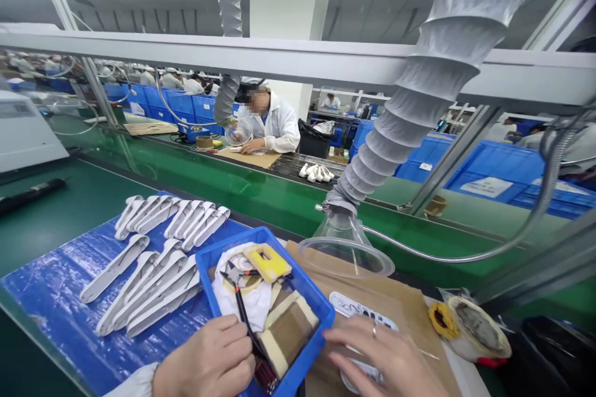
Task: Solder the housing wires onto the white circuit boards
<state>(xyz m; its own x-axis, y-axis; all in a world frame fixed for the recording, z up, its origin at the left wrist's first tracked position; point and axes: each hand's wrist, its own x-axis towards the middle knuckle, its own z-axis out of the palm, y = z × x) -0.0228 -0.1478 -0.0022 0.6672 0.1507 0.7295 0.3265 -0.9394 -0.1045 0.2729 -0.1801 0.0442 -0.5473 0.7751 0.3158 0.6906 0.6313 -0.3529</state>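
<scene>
My left hand (209, 356) is curled closed over the near left side of a blue tray (321, 304). What its fingers hold, if anything, is hidden. Cutting pliers (238, 279) with dark handles lie in the tray beside a white cloth (223, 298), a yellow block (267, 262) and a brown-topped sponge block (288, 332). To the right of the tray, my right hand (382, 353) has its fingers apart and wears a ring. White flat plates with dark cut-outs (361, 311) lie on brown cardboard (414, 310), partly under that hand.
Several white elongated casings (153, 288) lie on a blue mat (51, 285) at left. A clear funnel hood (344, 248) on a grey duct hangs above the cardboard. At right are a yellow ring-shaped sponge (442, 321) and a round container (479, 329). Across the bench sits a co-worker (279, 121).
</scene>
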